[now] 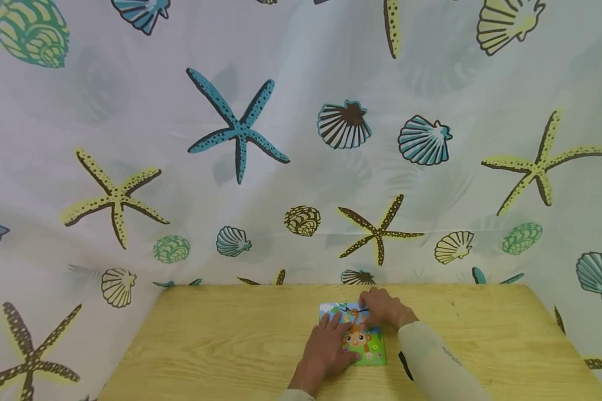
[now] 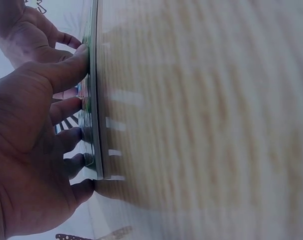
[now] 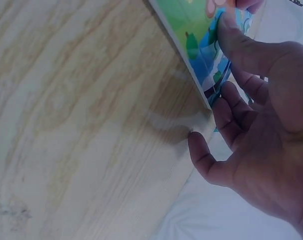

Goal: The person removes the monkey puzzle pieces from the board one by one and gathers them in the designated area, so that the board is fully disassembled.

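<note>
On the wooden table lies a flat, square picture puzzle (image 1: 376, 356) with a hanging monkey on blue and green. My left hand (image 1: 326, 348) rests on its left part, fingers spread; in the left wrist view, the left fingertips (image 2: 74, 135) touch its face and edge. At the far right corner, my right hand (image 1: 383, 309) has thumb and fingers curled over the picture, pinching what looks like a puzzle piece (image 3: 206, 55). A dark gap shows beside those fingers in the right wrist view. The palm hides part of the grip.
The pale wooden table (image 1: 221, 340) extends to both sides of the puzzle. A white curtain (image 1: 301, 167) printed with starfish and shells hangs behind the table and along its sides. Something small and dark (image 1: 405, 366) shows beside the right sleeve.
</note>
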A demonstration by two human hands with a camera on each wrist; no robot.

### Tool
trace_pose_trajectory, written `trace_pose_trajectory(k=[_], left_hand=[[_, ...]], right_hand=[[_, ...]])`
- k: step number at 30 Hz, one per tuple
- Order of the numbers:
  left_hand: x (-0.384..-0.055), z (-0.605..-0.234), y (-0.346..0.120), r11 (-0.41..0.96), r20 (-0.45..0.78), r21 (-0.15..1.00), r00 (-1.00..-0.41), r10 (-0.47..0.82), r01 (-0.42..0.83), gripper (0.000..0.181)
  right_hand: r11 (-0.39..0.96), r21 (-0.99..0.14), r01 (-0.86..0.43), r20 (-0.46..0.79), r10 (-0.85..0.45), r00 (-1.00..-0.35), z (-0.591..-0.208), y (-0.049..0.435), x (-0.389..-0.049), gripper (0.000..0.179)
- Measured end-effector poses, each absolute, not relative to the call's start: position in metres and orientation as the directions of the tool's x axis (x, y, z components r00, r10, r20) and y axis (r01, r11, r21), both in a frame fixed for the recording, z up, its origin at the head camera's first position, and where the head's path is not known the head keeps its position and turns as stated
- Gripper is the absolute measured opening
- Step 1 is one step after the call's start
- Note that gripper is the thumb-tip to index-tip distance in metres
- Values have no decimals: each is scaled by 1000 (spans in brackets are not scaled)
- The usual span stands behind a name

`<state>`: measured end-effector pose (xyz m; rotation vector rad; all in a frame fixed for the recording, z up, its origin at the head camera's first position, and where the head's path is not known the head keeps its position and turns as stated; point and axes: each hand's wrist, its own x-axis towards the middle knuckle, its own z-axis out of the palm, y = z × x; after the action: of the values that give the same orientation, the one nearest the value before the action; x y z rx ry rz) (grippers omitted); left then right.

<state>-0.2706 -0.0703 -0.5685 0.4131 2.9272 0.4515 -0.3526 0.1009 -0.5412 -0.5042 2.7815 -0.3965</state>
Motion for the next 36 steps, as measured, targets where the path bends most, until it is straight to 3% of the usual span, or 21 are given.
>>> trace_pose_trajectory(k=[7,13,20,36], left_hand=[[-268,-569,-73,916,-84,307,-952,295,257,71],[-267,-568,-73,914,-76,311,-951,298,262,70],[-266,-569,-72,916,-57,296,-952,301,272,71],[-267,-571,-70,910,-83,338,-955,284,241,71]], right_hand=[[885,-339,-318,-224,-404,-887,-540,99,-348,24],[847,-378,-374,-116,-444,-888,-545,103,-346,38],[855,-337,-394,-60,-438,-897,-549,109,-346,37],[884,-306,-355,-100,-400,-911,-550,112,-348,38]])
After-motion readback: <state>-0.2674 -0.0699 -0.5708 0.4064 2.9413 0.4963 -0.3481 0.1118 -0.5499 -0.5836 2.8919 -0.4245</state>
